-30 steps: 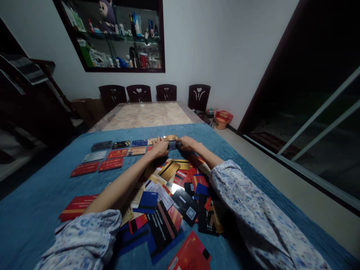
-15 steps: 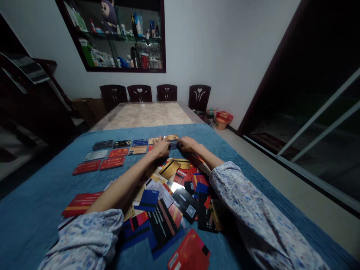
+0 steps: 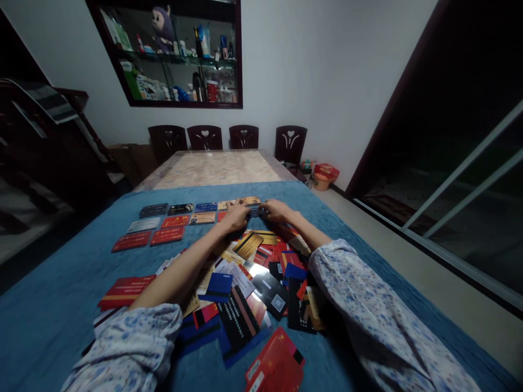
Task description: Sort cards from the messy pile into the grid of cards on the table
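red stack (image 3: 126, 291): flat on the blue cloth (image 3: 61, 305), toward the left edge of the tabletop (image 3: 216, 163), just beside the left forearm (image 3: 183, 267)
card rows (image 3: 167, 235): small stacks laid out in rows, between the red stack and the cloth's far edge
left hand (image 3: 237, 216): fingers bent, touching the dark stack's left end; cannot tell whether it pinches
loose heap (image 3: 245, 283): mixed cards overlapping, on the near side of both hands
dark stack (image 3: 254, 210): between the hands, near the cloth's far edge, just in front of a gold stack (image 3: 250, 200)
right hand (image 3: 275, 210): fingers curled at the dark stack's right end; cannot tell whether it pinches
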A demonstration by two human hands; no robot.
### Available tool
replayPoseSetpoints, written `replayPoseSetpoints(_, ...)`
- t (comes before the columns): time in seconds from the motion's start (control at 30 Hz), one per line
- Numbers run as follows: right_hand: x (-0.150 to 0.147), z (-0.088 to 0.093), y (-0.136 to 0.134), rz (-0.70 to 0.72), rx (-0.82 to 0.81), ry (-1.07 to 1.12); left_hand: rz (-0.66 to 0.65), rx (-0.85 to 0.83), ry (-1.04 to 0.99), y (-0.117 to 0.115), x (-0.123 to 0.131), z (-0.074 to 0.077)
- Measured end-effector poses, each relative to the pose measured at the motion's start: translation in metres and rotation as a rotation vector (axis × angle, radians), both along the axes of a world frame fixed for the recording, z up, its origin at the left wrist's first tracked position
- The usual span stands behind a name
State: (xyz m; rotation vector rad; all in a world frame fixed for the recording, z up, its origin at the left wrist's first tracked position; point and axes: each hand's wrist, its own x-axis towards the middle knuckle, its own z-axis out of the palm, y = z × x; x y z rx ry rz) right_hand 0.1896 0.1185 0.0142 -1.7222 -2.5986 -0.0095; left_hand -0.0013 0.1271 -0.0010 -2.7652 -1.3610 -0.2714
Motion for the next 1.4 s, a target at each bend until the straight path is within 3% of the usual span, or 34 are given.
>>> replayPoseSetpoints(0.27,-0.004,0.002,-0.025,0.084,0.044,0.079,-0.005,0.005,-0.055,-0.022,-0.010,0.004)
replayPoseSetpoints(0.63,-0.001,-0.022,-0.039,0.344,0.088,0.350,-0.012,0.002,-0.153,-0.065,-0.040,-0.003)
replayPoseSetpoints(0.83,-0.003,-0.026,-0.050,0.476,0.051,0.432,0.010,0.026,-0.169,-0.096,-0.049,0.000)
replayPoseSetpoints(1.1,-0.008,-0.027,-0.058,0.540,0.008,0.430,-0.057,-0.019,-0.021,-0.117,-0.046,0.012)
replayPoseSetpoints(1.4,-0.010,-0.028,-0.059,0.515,-0.021,0.389,-0.045,-0.068,0.032,-0.123,-0.042,0.014)
